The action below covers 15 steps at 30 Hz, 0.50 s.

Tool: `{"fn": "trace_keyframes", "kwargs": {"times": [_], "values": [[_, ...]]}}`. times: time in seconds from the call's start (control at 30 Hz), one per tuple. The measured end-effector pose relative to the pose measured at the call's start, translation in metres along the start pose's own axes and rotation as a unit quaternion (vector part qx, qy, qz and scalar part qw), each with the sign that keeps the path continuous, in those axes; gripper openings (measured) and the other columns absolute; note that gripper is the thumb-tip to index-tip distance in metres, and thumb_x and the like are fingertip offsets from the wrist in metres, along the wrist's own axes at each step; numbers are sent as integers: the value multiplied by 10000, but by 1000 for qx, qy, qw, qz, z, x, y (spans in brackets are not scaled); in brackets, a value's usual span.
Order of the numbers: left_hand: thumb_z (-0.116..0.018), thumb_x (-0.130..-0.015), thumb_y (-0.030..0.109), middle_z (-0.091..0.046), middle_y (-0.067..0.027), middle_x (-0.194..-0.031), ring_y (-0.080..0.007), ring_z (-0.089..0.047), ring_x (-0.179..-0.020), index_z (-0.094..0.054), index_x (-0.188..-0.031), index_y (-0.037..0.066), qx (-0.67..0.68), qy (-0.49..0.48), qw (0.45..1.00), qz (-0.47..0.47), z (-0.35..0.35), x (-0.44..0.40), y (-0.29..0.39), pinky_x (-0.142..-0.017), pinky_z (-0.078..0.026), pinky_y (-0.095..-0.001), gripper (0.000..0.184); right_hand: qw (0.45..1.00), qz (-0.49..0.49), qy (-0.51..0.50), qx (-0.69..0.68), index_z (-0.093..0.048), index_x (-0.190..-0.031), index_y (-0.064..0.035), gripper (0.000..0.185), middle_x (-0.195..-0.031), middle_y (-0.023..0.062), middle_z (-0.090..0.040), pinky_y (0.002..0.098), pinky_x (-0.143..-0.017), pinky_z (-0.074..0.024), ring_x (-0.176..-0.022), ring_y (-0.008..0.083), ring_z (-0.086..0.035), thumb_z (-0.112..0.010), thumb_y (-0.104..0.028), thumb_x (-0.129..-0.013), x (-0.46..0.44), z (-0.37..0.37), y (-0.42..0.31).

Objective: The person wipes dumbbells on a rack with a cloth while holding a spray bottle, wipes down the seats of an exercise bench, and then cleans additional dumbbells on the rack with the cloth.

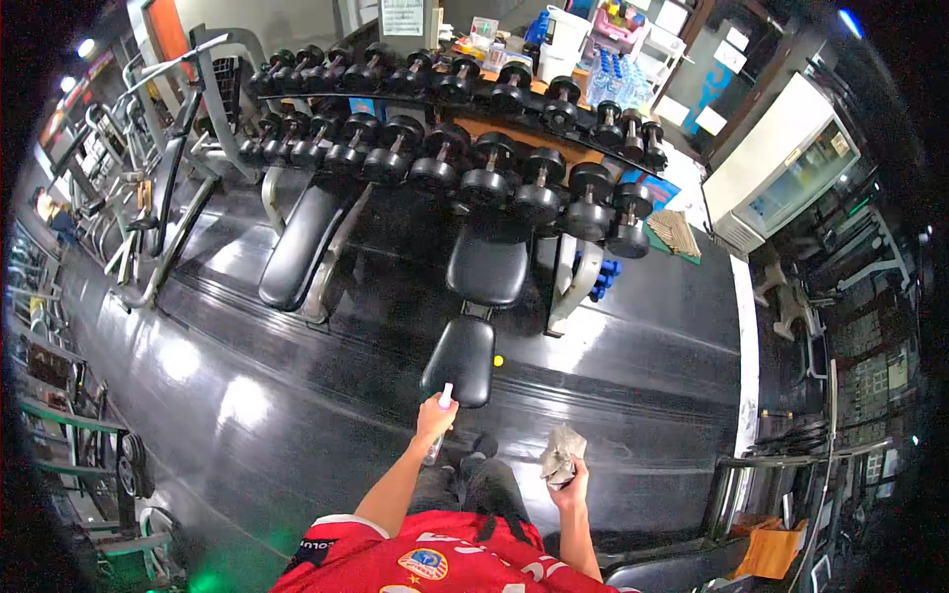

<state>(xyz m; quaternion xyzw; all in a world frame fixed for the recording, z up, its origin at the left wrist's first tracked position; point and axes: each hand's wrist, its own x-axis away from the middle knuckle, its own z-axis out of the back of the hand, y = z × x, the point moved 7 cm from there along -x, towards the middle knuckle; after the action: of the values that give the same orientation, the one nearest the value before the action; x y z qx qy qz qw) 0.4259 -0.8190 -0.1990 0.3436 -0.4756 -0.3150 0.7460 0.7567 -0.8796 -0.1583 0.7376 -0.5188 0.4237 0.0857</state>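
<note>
Clerk: State of the left hand (433, 422), taking clock positions from the middle of the view?

Inspector: Found between six and seven o'clock; fingers closed round a spray bottle (432, 454) with a pinkish-white top (446, 396); the top overlaps the lower end of the padded bench (459, 362) in view; contact between them cannot be determined

Clerk: And the right hand (570, 488)?

Inspector: At five o'clock; grasping a crumpled, greyish cloth (562, 454), which bulges above the fingers; held well apart from the bottle

Clerk: Surroundings?

Inspector: Two-tier dumbbell rack (395, 102), loaded, across twelve o'clock; second bench (297, 252) toward ten; glass-fronted cooler (786, 168) at two; small yellow spot (498, 362) just beside the near pad, right edge; black floor (326, 395), glossy, reflecting lights
</note>
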Motion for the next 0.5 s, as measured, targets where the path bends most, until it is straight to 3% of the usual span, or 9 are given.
{"fn": "trace_keyframes", "kwargs": {"times": [0.17,0.37,0.43,0.5], "values": [[-628,-792,237,-652,-130,-639,-219,-655,-520,-635,-908,-39,-30,-4,999,22,5,29,17,-540,-533,-336,299,1000,7,4,1,-581,-1095,-82,295,-1000,54,-645,373,-824,-489,-916,236,-617,-547,-234,-844,10,-5,-4],[-638,-798,262,-654,-138,-650,-230,-665,-544,-629,-867,-43,-4,15,999,-40,4,56,15,-542,-531,-347,313,1000,13,-19,21,-588,-1089,-99,314,-1033,50,-636,374,-798,-492,-928,227,-609,-547,-269,-828,6,2,-12],[-643,-795,271,-653,-138,-651,-234,-665,-546,-631,-845,-46,-46,-1,999,17,2,65,5,-545,-532,-352,322,999,17,-18,27,-589,-1088,-99,318,-1032,48,-637,372,-793,-492,-927,228,-609,-551,-277,-827,18,5,-14],[-645,-794,275,-655,-138,-653,-236,-666,-547,-632,-836,-46,-57,5,998,15,-1,72,8,-548,-533,-353,324,999,19,-20,34,-589,-1087,-100,322,-1031,47,-637,370,-788,-492,-926,228,-609,-554,-284,-825,24,10,-14]]}}
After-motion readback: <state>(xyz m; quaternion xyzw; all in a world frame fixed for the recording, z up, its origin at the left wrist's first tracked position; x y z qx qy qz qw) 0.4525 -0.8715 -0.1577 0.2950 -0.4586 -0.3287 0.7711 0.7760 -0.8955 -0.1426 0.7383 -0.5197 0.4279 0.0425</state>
